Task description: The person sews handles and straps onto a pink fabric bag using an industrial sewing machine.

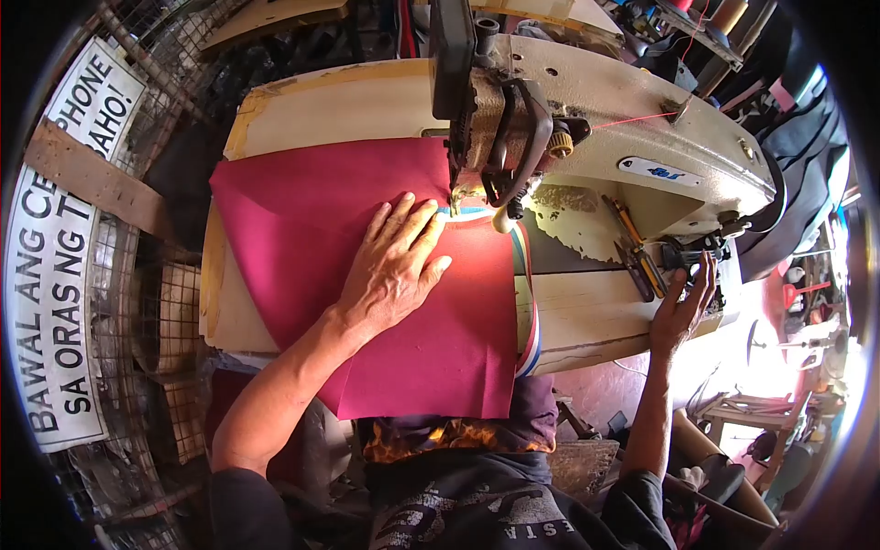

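My left hand (392, 264) lies flat on a piece of maroon fabric (431, 339), its fingertips close to the needle area of a sewing machine (605, 101). A striped ribbon (528, 321) in blue, white and red runs under the presser foot (455, 197) along the fabric's edge and hangs down at its right side. The fabric drapes over the table's front edge. My right hand (686, 302) has its fingers stretched out at the table's right end, beside a small metal mechanism (724, 234); whether it touches that cannot be told.
Small tools with yellow and black handles (637, 252) lie on the machine bed. A pink thread (632, 120) runs along the machine's arm. At left, a lettered sign (69, 266) hangs on wire mesh. Dark material (797, 174) is piled behind the machine's right end.
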`<action>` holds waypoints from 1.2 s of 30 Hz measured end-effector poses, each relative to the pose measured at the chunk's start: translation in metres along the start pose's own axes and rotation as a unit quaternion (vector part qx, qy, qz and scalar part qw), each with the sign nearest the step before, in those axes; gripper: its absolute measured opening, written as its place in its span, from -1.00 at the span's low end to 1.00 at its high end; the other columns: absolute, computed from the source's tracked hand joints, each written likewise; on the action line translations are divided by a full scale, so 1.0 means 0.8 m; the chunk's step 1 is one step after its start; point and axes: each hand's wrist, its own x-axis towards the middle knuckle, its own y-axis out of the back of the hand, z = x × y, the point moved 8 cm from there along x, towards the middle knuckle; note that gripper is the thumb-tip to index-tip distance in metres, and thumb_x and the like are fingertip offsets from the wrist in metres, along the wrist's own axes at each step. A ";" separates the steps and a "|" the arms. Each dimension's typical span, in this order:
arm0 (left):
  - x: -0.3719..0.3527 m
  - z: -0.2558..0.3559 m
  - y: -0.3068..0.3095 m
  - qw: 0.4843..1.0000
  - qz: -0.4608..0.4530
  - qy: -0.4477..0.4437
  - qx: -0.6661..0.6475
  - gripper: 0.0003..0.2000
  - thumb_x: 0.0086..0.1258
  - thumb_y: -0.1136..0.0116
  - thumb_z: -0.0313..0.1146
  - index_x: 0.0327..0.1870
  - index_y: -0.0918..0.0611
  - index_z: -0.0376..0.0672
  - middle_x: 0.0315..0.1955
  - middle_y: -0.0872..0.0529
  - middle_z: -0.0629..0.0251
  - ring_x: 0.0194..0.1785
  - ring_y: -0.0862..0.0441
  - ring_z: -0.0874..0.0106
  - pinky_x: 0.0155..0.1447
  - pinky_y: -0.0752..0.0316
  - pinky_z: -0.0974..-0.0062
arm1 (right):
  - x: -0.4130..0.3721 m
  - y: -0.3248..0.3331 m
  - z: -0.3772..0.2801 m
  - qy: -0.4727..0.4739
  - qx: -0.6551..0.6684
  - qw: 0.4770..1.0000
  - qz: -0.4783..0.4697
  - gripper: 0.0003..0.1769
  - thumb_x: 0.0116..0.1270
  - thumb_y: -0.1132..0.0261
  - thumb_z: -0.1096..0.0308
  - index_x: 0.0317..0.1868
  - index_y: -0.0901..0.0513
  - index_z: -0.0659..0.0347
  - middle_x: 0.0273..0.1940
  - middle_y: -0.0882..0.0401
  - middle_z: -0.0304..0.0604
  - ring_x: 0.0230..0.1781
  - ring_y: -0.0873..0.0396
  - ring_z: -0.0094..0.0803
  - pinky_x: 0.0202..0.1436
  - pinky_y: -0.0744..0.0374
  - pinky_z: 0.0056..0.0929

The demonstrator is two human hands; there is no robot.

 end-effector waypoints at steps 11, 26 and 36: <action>0.005 -0.003 0.001 1.000 0.008 0.003 -0.005 -0.47 0.45 -0.27 -0.17 0.34 -0.55 -0.29 0.38 -0.52 0.00 0.53 -0.36 0.00 0.62 -0.18 -0.02 | 0.001 0.001 -0.001 -0.006 0.009 1.000 0.000 -0.52 0.61 -0.15 0.37 0.47 -0.45 0.25 0.47 -0.39 0.09 0.56 -0.29 0.02 0.56 -0.28 -0.02; -0.003 0.003 0.004 0.999 -0.019 -0.022 -0.020 -0.40 0.45 -0.29 -0.15 0.42 -0.47 -0.26 0.41 -0.47 -0.02 0.55 -0.30 -0.09 0.63 -0.14 -0.11 | -0.019 -0.088 -0.323 0.403 0.205 0.856 -0.252 -0.60 0.34 -0.36 0.30 0.14 -0.64 0.28 0.06 -0.63 -0.03 0.18 -0.56 -0.08 0.31 -0.49 -0.08; 0.010 -0.008 -0.002 0.999 -0.023 -0.024 -0.023 -0.40 0.45 -0.28 -0.09 0.41 -0.50 -0.27 0.42 -0.46 -0.02 0.56 -0.29 -0.09 0.64 -0.12 -0.11 | -0.016 -0.141 -0.316 0.425 0.151 0.837 -0.311 -0.52 0.40 -0.31 0.25 0.27 -0.59 0.24 0.17 -0.64 -0.01 0.23 -0.56 -0.09 0.35 -0.44 -0.05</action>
